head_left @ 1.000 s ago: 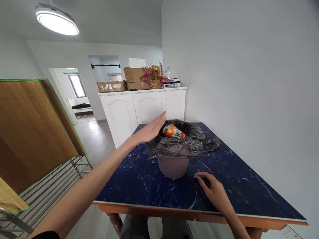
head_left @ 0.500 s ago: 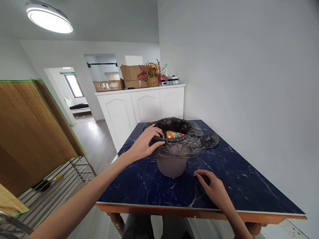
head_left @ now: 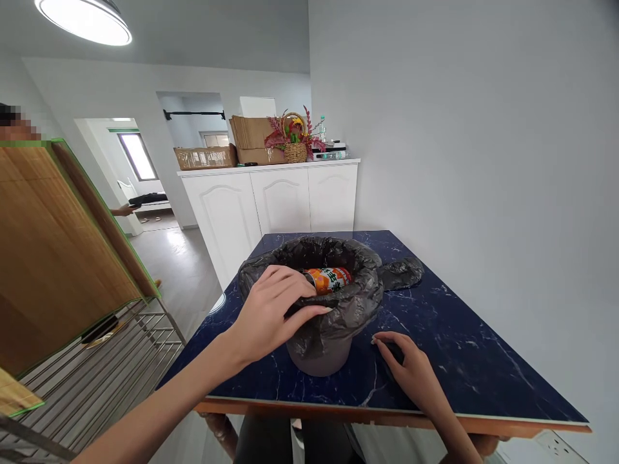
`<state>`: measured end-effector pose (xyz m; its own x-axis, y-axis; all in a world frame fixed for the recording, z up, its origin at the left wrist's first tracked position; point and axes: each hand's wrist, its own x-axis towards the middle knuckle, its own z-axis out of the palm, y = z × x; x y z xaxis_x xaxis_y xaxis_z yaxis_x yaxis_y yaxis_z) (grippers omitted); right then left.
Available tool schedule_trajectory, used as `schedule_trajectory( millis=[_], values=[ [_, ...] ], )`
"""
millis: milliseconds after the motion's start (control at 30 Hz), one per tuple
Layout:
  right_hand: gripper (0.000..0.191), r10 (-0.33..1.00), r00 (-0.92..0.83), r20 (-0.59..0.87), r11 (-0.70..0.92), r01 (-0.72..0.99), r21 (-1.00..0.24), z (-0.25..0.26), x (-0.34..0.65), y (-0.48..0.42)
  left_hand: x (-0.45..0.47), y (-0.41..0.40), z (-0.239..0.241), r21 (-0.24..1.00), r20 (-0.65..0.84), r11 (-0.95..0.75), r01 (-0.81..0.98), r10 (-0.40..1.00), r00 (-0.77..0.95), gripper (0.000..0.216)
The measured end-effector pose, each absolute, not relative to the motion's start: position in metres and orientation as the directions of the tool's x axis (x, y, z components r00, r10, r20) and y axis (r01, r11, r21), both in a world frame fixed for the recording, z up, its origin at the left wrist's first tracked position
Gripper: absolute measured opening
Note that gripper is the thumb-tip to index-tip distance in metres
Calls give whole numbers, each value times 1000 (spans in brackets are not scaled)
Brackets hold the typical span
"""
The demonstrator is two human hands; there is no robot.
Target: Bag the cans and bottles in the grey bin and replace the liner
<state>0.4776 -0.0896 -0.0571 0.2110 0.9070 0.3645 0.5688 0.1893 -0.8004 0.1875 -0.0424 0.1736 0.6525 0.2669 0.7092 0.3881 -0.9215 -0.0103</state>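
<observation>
My left hand (head_left: pixel 278 306) is closed over the near-left rim of a small grey trash bin (head_left: pixel 319 361), with the thumb outside and the fingers inside. A black garbage bag (head_left: pixel 355 309) lines the bin and folds loosely over its rim. Inside lies an orange drink can (head_left: pixel 329 280) with green and white lettering, partly hidden by my fingers and the bag. My right hand (head_left: pixel 409 367) rests on the table right of the bin, thumb and forefinger together and the other fingers curled under. Whether it holds anything is hidden.
The bin stands on a dark blue marbled table (head_left: pixel 459 361) against a wall. Flat black plastic (head_left: pixel 401 274) lies right of the bin. Beyond are a white cabinet (head_left: pixel 285 200) with boxes and a flower basket (head_left: pixel 294 152). A person's hand (head_left: pixel 126 210) shows past a bamboo screen (head_left: pixel 68 238) at left.
My left hand has drawn the bin nearer and slightly left, away from the black plastic, which stays on the table. My right hand has barely moved. A person has appeared at left.
</observation>
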Motion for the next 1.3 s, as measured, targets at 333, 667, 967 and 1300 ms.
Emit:
schedule_trajectory(
  millis=[333, 667, 967, 1300],
  values=[
    [39, 916, 227, 331, 142, 588, -797, -55, 477, -93, 180, -83, 193, -30, 717, -925, 378, 243, 654, 12],
    [39, 915, 242, 324, 135, 574, -808, -52, 475, -94, 120, -45, 166, 723, 604, -522, 453, 795, -48, 28],
    [42, 941, 168, 294, 181, 484, -856, -33, 469, -91, 95, -27, 149, 989, -110, 136, -54, 935, 339, 67],
    [43, 996, -83, 31, -12, -471, -882, 112, 457, -83, 120, -8, 192, 993, -64, 85, -87, 973, 223, 38]
  ],
)
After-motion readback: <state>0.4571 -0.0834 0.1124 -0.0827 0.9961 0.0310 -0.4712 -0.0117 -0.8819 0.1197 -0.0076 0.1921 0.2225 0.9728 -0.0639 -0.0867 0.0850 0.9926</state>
